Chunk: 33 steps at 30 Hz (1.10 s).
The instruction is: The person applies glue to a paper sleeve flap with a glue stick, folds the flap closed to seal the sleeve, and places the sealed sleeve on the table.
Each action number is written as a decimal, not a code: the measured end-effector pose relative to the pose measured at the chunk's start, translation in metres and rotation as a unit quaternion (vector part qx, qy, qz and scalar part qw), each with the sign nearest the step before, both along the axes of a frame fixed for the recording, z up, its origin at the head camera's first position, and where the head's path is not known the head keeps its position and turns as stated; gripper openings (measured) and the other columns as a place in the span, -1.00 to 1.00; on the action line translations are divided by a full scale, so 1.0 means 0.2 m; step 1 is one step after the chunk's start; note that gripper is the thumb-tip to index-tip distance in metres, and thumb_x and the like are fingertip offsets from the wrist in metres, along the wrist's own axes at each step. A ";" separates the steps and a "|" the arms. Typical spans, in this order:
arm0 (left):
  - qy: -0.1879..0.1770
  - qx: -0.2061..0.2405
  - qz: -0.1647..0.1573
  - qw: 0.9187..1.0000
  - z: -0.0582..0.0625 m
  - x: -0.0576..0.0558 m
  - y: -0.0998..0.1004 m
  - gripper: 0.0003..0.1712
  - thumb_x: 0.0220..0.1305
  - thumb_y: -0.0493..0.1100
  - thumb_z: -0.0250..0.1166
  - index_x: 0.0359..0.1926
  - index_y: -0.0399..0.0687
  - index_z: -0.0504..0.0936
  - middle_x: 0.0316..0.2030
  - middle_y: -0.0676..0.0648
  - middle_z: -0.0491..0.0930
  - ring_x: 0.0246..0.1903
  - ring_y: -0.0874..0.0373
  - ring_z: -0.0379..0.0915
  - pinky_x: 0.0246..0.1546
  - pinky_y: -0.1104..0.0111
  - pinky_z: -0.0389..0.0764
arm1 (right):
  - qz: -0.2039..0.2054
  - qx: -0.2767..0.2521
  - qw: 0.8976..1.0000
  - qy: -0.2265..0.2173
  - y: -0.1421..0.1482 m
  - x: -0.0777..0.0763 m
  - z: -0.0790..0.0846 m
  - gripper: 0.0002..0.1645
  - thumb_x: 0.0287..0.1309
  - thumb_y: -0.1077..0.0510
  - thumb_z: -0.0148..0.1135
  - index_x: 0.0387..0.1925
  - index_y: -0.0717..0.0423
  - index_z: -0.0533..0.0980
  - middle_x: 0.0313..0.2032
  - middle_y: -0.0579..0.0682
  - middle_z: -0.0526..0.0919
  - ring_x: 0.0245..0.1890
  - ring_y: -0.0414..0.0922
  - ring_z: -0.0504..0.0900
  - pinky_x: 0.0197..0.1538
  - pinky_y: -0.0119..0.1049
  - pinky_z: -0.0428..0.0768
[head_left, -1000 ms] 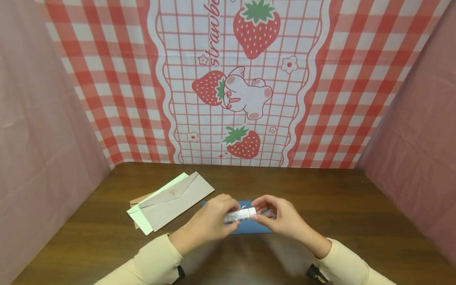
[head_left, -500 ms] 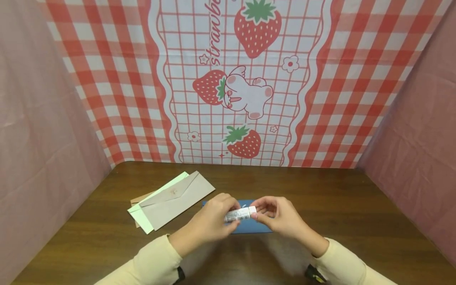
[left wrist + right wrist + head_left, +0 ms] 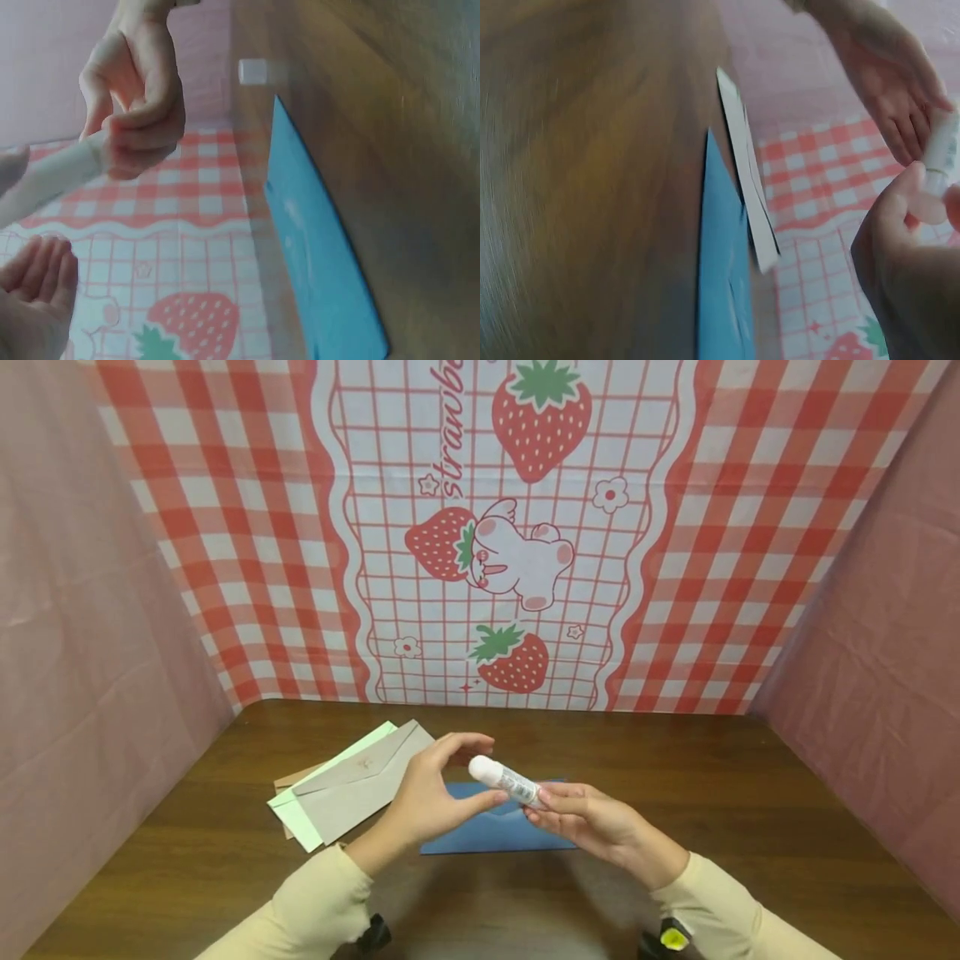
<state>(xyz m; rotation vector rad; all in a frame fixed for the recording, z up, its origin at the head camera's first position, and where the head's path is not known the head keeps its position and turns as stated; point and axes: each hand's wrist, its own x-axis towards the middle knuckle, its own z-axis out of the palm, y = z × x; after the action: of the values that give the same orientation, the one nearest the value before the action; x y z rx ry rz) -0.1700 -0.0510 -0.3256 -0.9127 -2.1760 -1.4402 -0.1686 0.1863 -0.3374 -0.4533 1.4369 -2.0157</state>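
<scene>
A white glue stick (image 3: 517, 785) with a printed label is held up at a slant over a blue envelope (image 3: 480, 837). My right hand (image 3: 611, 831) pinches its lower right end between thumb and fingers. My left hand (image 3: 427, 793) is spread in a wide curve around the stick's rounded upper end, thumb tip close to its side. In the left wrist view, the right hand's fingers (image 3: 142, 135) grip one end of the stick, and the left fingers (image 3: 41, 274) are extended below it. The blue envelope lies flat on the table under both hands.
A grey envelope (image 3: 375, 789), a pale green one (image 3: 296, 822) and a brown one (image 3: 292, 778) lie overlapped at the left. A small white cylindrical piece (image 3: 253, 71) sits on the table past the blue envelope. Checked strawberry cloth (image 3: 525, 552) hangs behind the table.
The glue stick has passed from my left hand's grip into my right hand's and now tilts up to the left. My left hand has loosened and spread, uncovering more of the blue envelope.
</scene>
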 end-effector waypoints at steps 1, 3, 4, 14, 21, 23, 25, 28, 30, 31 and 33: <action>-0.015 0.014 -0.018 1.000 0.00 0.00 0.00 -0.39 -0.09 -0.20 0.54 0.04 -0.13 0.55 -0.08 -0.08 0.65 -0.11 0.15 0.60 -0.05 0.34 0.63 | 0.014 -0.016 1.000 -0.011 0.00 0.00 0.00 -0.81 0.36 0.15 0.07 -0.13 0.05 0.58 -0.09 -0.10 0.59 -0.09 -0.32 0.61 0.11 -0.51 0.53; -0.042 0.038 -0.054 0.997 -0.01 0.01 0.02 -0.43 -0.05 -0.25 0.51 0.04 -0.18 0.54 -0.07 -0.14 0.65 -0.10 0.21 0.59 -0.02 0.35 0.62 | 0.035 -0.052 0.998 -0.032 -0.02 0.01 -0.01 -0.76 0.37 0.14 0.04 -0.12 0.06 0.61 -0.08 -0.10 0.62 -0.07 -0.31 0.61 0.14 -0.49 0.51; -0.058 0.053 -0.071 0.994 -0.01 0.01 0.02 -0.46 -0.02 -0.28 0.49 0.04 -0.21 0.54 -0.08 -0.18 0.64 -0.11 0.24 0.58 -0.01 0.34 0.62 | 0.046 -0.069 0.996 -0.038 -0.03 0.02 -0.01 -0.74 0.39 0.15 0.01 -0.10 0.08 0.61 -0.07 -0.10 0.63 -0.06 -0.30 0.61 0.16 -0.49 0.50; -0.163 0.155 -0.129 0.966 -0.01 0.04 0.08 -0.56 0.12 -0.27 0.39 -0.03 -0.45 0.53 -0.14 -0.46 0.59 -0.20 0.38 0.56 0.00 0.45 0.58 | 0.106 -0.158 0.980 -0.064 -0.13 0.08 -0.02 -0.70 0.44 0.23 -0.14 0.02 0.16 0.50 -0.02 -0.05 0.64 0.05 -0.25 0.58 0.23 -0.46 0.46; -0.200 0.166 -0.122 0.958 -0.01 0.05 0.08 -0.52 0.09 -0.26 0.41 -0.02 -0.48 0.52 -0.10 -0.48 0.57 -0.21 0.39 0.57 -0.02 0.48 0.59 | 0.105 -0.160 0.979 -0.066 -0.13 0.08 -0.03 -0.69 0.45 0.23 -0.15 0.03 0.15 0.49 -0.01 -0.05 0.65 0.07 -0.25 0.59 0.24 -0.45 0.46; -0.208 0.162 -0.118 0.957 -0.01 0.05 0.08 -0.52 0.09 -0.26 0.42 -0.02 -0.47 0.53 -0.10 -0.47 0.58 -0.23 0.39 0.57 -0.04 0.49 0.59 | 0.110 -0.154 0.980 -0.058 -0.13 0.08 -0.04 -0.68 0.45 0.22 -0.15 0.04 0.13 0.50 0.01 -0.06 0.65 0.09 -0.25 0.58 0.25 -0.44 0.46; -0.212 0.158 -0.114 0.958 -0.01 0.05 0.07 -0.54 0.08 -0.27 0.42 -0.04 -0.47 0.54 -0.11 -0.47 0.58 -0.25 0.39 0.57 -0.07 0.49 0.60 | 0.115 -0.135 0.983 -0.042 -0.13 0.08 -0.05 -0.68 0.45 0.20 -0.15 0.04 0.10 0.51 0.03 -0.06 0.66 0.10 -0.25 0.59 0.25 -0.42 0.47; -0.210 0.148 -0.107 0.960 -0.02 0.05 0.07 -0.57 0.07 -0.29 0.42 -0.07 -0.47 0.55 -0.13 -0.46 0.59 -0.27 0.39 0.57 -0.10 0.49 0.61 | 0.095 -0.051 0.994 0.009 -0.11 0.07 -0.05 -0.68 0.44 0.16 -0.09 0.05 0.14 0.51 0.01 -0.04 0.68 0.06 -0.23 0.63 0.20 -0.37 0.53; -0.206 0.139 -0.099 0.964 -0.02 0.05 0.06 -0.60 0.06 -0.30 0.42 -0.09 -0.44 0.57 -0.14 -0.43 0.61 -0.28 0.38 0.58 -0.11 0.47 0.62 | 0.053 0.047 0.994 0.079 -0.07 0.06 -0.03 -0.65 0.39 0.14 0.01 0.06 0.27 0.50 -0.03 0.04 0.69 -0.03 -0.21 0.67 0.11 -0.33 0.60; -0.203 0.133 -0.095 0.965 -0.03 0.05 0.05 -0.61 0.06 -0.30 0.42 -0.10 -0.43 0.57 -0.15 -0.42 0.62 -0.28 0.37 0.58 -0.12 0.46 0.62 | 0.027 0.105 0.986 0.130 -0.04 0.05 -0.02 -0.62 0.36 0.13 0.07 0.05 0.33 0.50 -0.06 0.08 0.70 -0.09 -0.21 0.69 0.05 -0.33 0.63; -0.202 0.120 -0.082 0.969 -0.03 0.05 0.03 -0.63 0.04 -0.30 0.44 -0.11 -0.38 0.60 -0.17 -0.37 0.64 -0.29 0.36 0.59 -0.12 0.44 0.63 | -0.035 0.230 0.940 0.251 0.03 0.03 0.02 -0.59 0.27 0.13 0.19 -0.01 0.40 0.51 -0.15 0.13 0.72 -0.20 -0.24 0.70 -0.10 -0.35 0.66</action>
<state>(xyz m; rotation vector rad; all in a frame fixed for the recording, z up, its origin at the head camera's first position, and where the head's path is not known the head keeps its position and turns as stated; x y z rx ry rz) -0.1599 -0.0448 -0.3317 -0.7808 -2.1648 -2.0727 -0.1619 0.1928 -0.3339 -0.7477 2.1906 -1.5914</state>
